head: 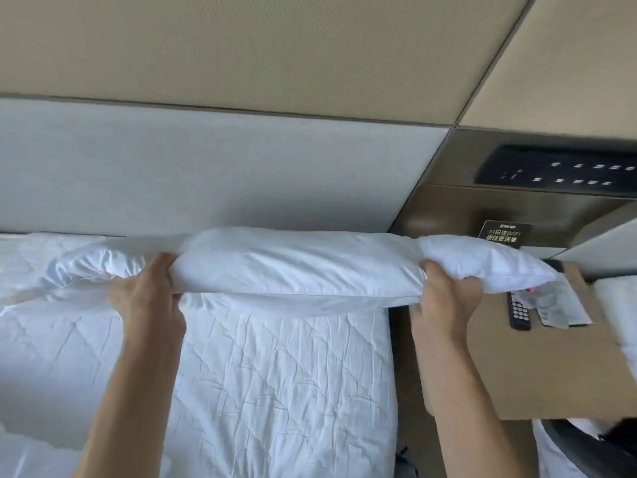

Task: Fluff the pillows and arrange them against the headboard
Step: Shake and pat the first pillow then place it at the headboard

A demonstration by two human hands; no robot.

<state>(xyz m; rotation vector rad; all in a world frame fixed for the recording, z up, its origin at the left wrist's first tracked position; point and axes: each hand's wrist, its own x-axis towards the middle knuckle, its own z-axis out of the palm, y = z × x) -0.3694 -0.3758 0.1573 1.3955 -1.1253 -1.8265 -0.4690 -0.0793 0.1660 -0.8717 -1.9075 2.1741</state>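
A white pillow point(296, 267) is held flat and level above the head end of the bed, just in front of the grey padded headboard point(206, 167). My left hand point(148, 298) grips its near edge toward the left end. My right hand point(444, 298) grips the near edge toward the right end. The pillow's right corner sticks out over the nightstand. At the left, loose white pillowcase fabric point(69, 270) trails from the pillow. The white quilted mattress cover point(275, 391) lies wrinkled beneath.
A wooden nightstand point(517, 374) stands right of the bed with a black remote point(518, 310) and a paper card point(558, 305) on it. A dark switch panel point(558, 172) and a small black WiFi sign point(503, 234) sit on the wall behind. More white bedding point(617, 305) lies at far right.
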